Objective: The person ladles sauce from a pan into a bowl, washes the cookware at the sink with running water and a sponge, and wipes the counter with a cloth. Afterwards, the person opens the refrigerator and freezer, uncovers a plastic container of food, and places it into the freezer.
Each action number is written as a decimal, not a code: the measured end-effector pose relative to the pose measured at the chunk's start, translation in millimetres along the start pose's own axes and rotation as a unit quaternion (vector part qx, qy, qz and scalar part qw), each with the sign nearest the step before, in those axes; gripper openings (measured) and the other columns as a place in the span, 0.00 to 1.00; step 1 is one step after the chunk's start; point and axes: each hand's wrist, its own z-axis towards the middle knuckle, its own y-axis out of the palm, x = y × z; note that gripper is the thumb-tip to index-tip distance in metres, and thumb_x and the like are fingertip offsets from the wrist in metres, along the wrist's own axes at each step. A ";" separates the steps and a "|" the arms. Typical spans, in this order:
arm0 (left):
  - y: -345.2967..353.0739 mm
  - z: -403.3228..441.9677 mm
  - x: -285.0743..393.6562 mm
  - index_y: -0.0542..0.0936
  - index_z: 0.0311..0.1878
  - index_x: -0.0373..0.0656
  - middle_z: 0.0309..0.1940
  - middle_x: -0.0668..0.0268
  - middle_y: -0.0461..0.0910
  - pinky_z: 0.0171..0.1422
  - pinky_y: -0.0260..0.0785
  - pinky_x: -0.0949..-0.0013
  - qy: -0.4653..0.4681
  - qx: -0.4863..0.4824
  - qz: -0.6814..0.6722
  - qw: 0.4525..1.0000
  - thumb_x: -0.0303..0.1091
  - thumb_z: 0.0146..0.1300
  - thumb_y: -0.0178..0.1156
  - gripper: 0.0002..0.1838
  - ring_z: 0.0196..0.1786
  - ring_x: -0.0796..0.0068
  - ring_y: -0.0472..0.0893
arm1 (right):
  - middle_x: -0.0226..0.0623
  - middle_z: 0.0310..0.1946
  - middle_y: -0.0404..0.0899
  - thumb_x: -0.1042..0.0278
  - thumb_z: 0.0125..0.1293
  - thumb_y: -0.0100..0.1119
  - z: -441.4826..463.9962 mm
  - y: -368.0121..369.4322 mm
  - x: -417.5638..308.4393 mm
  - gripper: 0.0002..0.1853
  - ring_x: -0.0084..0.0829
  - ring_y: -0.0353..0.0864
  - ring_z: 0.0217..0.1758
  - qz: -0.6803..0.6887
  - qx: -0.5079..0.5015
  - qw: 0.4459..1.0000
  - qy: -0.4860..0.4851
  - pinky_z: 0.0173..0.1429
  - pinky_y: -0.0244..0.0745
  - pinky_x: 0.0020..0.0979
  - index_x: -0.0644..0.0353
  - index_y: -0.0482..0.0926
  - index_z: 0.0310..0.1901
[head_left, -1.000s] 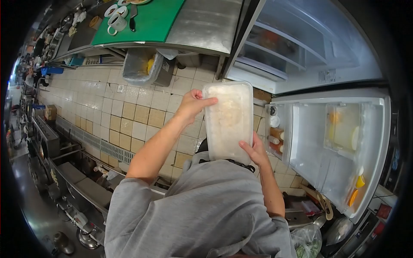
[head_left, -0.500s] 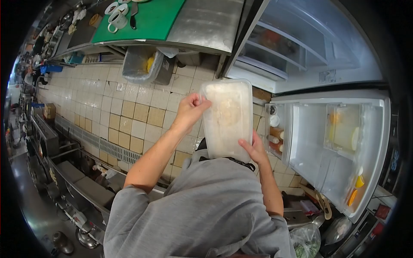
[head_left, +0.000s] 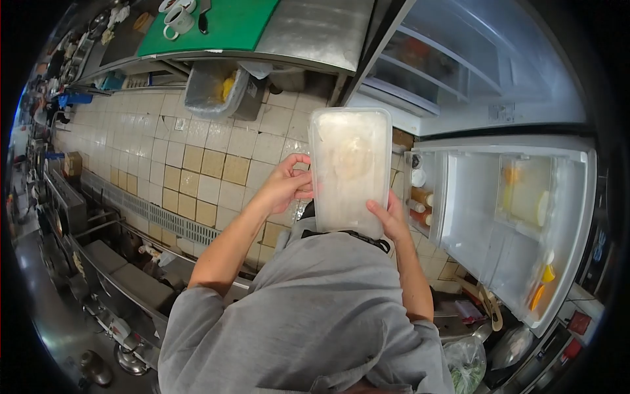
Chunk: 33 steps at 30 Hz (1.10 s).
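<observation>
A translucent lidded plastic container (head_left: 351, 167) with pale contents is held upright lengthwise in front of my body. My right hand (head_left: 392, 220) grips its lower right edge, thumb on top. My left hand (head_left: 292, 185) is at its left side, fingers curved and apart, the fingertips partly hidden behind the container's edge. Whether those fingertips bear any of its weight cannot be told. The contents look whitish and blurred through the lid.
An open fridge (head_left: 485, 203) stands at the right, with bottles and fruit inside its door. Ahead is a steel counter (head_left: 315, 36) with a green board (head_left: 230, 26), a mug (head_left: 178, 21) and a knife. Below it stands a lined bin (head_left: 213, 92). Cooking equipment lines the left.
The container has shifted slightly away from my body. My left hand has let go of its upper left edge and moved down along its side, fingers spreading. My right hand keeps its grip.
</observation>
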 end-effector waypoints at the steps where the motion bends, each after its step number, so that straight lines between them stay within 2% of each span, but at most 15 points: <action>1: -0.2 3.8 5.0 0.73 0.63 0.42 0.42 0.63 0.85 0.47 0.82 0.69 0.003 0.000 0.000 1.000 0.32 0.74 0.59 0.18 0.42 0.73 0.87 | 0.39 0.62 0.77 0.60 0.66 0.71 1.9 1.8 -2.2 0.36 0.30 0.75 0.65 0.008 0.005 1.000 -0.002 0.70 0.68 0.33 0.65 0.67 0.72; 3: 1.1 10.8 12.5 0.64 0.73 0.41 0.39 0.64 0.85 0.43 0.81 0.71 -0.023 0.021 0.063 0.998 0.28 0.70 0.63 0.31 0.37 0.72 0.87 | 0.39 0.61 0.78 0.59 0.66 0.71 4.3 -1.5 -3.6 0.36 0.29 0.76 0.64 -0.003 0.000 1.000 -0.001 0.69 0.69 0.33 0.65 0.68 0.71; 4: -3.5 19.0 16.1 0.64 0.73 0.41 0.39 0.64 0.85 0.43 0.81 0.71 -0.025 0.018 0.064 0.998 0.28 0.70 0.63 0.31 0.37 0.72 0.87 | 0.39 0.60 0.79 0.58 0.65 0.72 8.4 -5.2 -6.3 0.36 0.29 0.77 0.62 -0.015 -0.005 1.000 -0.003 0.67 0.70 0.33 0.65 0.68 0.70; 7: -10.4 33.0 23.2 0.62 0.75 0.41 0.44 0.62 0.85 0.48 0.81 0.68 0.042 0.007 0.297 0.954 0.34 0.69 0.66 0.35 0.44 0.72 0.86 | 0.40 0.58 0.80 0.57 0.65 0.72 20.6 -12.5 -24.5 0.36 0.30 0.78 0.61 -0.022 0.001 1.000 -0.014 0.66 0.72 0.34 0.66 0.70 0.69; 9: 12.1 40.7 32.6 0.65 0.74 0.40 0.53 0.58 0.82 0.55 0.79 0.63 0.114 -0.019 0.058 0.992 0.43 0.67 0.67 0.36 0.53 0.71 0.83 | 0.40 0.58 0.81 0.56 0.64 0.73 32.5 -15.7 -48.4 0.36 0.30 0.79 0.61 -0.006 -0.001 1.000 -0.006 0.66 0.73 0.34 0.66 0.70 0.69; 10: 18.1 48.2 31.6 0.65 0.74 0.40 0.53 0.58 0.82 0.55 0.79 0.63 0.109 -0.026 0.059 0.992 0.43 0.67 0.67 0.36 0.53 0.71 0.83 | 0.41 0.58 0.81 0.56 0.64 0.73 34.1 -16.9 -61.3 0.36 0.31 0.79 0.60 0.008 -0.006 1.000 0.006 0.66 0.73 0.34 0.66 0.71 0.68; 12: 30.4 64.1 30.1 0.68 0.71 0.38 0.60 0.57 0.77 0.60 0.77 0.59 0.064 -0.148 -0.130 0.978 0.49 0.66 0.62 0.35 0.59 0.68 0.80 | 0.42 0.58 0.81 0.56 0.63 0.73 35.4 -15.3 -93.1 0.36 0.32 0.79 0.60 0.020 -0.012 1.000 0.012 0.66 0.73 0.34 0.66 0.71 0.68; 18: 70.0 47.7 47.4 0.69 0.66 0.34 0.58 0.56 0.77 0.60 0.78 0.59 0.159 -0.144 -0.214 0.953 0.45 0.67 0.56 0.30 0.58 0.63 0.81 | 0.43 0.61 0.79 0.55 0.62 0.73 26.9 -8.0 -168.7 0.38 0.38 0.78 0.64 -0.047 -0.007 0.999 0.014 0.70 0.70 0.38 0.65 0.71 0.70; 20: 79.9 36.6 49.9 0.69 0.67 0.35 0.60 0.55 0.76 0.64 0.75 0.55 0.170 -0.129 -0.228 0.950 0.47 0.69 0.54 0.30 0.60 0.61 0.79 | 0.46 0.66 0.75 0.54 0.63 0.72 24.1 -6.9 -188.6 0.39 0.41 0.73 0.70 -0.305 0.040 0.936 -0.171 0.71 0.68 0.39 0.66 0.69 0.70; 21: 83.0 33.3 51.1 0.69 0.68 0.36 0.62 0.54 0.76 0.68 0.72 0.51 0.179 -0.106 -0.241 0.948 0.48 0.71 0.52 0.30 0.63 0.58 0.77 | 0.46 0.66 0.75 0.54 0.63 0.72 20.5 -5.3 -196.8 0.39 0.41 0.73 0.70 -0.306 0.047 0.935 -0.174 0.71 0.68 0.39 0.66 0.69 0.70; 23: 95.1 41.8 46.1 0.68 0.67 0.36 0.61 0.55 0.75 0.68 0.71 0.51 0.233 -0.059 -0.245 0.939 0.45 0.73 0.50 0.27 0.63 0.59 0.77 | 0.50 0.68 0.70 0.52 0.64 0.71 13.9 -2.9 -209.2 0.38 0.47 0.69 0.72 -0.445 0.111 0.839 -0.293 0.72 0.68 0.42 0.66 0.70 0.69; 24: 101.9 45.4 42.3 0.67 0.67 0.36 0.61 0.56 0.75 0.68 0.71 0.51 0.283 -0.005 -0.252 0.925 0.42 0.74 0.49 0.25 0.63 0.59 0.77 | 0.50 0.68 0.70 0.52 0.64 0.71 11.6 4.0 -206.7 0.38 0.47 0.69 0.72 -0.448 0.118 0.836 -0.294 0.72 0.68 0.42 0.66 0.70 0.69; 26: 116.2 50.4 41.2 0.66 0.67 0.36 0.61 0.56 0.74 0.68 0.71 0.53 0.325 0.028 -0.254 0.910 0.39 0.75 0.47 0.23 0.62 0.60 0.76 | 0.52 0.64 0.72 0.54 0.65 0.69 10.4 27.6 -193.2 0.34 0.50 0.71 0.69 -0.518 0.080 0.752 -0.400 0.70 0.69 0.44 0.64 0.72 0.66; 29: 127.6 51.1 46.0 0.64 0.65 0.35 0.60 0.55 0.73 0.67 0.71 0.58 0.372 0.052 -0.254 0.891 0.30 0.73 0.47 0.20 0.61 0.63 0.76 | 0.51 0.60 0.74 0.58 0.66 0.67 9.8 62.0 -174.3 0.28 0.50 0.74 0.64 -0.580 0.086 0.704 -0.402 0.67 0.71 0.45 0.62 0.74 0.63; 33: 121.1 56.1 39.7 0.62 0.64 0.33 0.60 0.53 0.72 0.68 0.69 0.62 0.388 0.076 -0.245 0.885 0.23 0.68 0.50 0.22 0.61 0.67 0.75 | 0.46 0.58 0.76 0.65 0.67 0.64 10.0 57.1 -176.7 0.22 0.49 0.76 0.61 -0.568 0.077 0.723 -0.385 0.64 0.72 0.46 0.60 0.76 0.61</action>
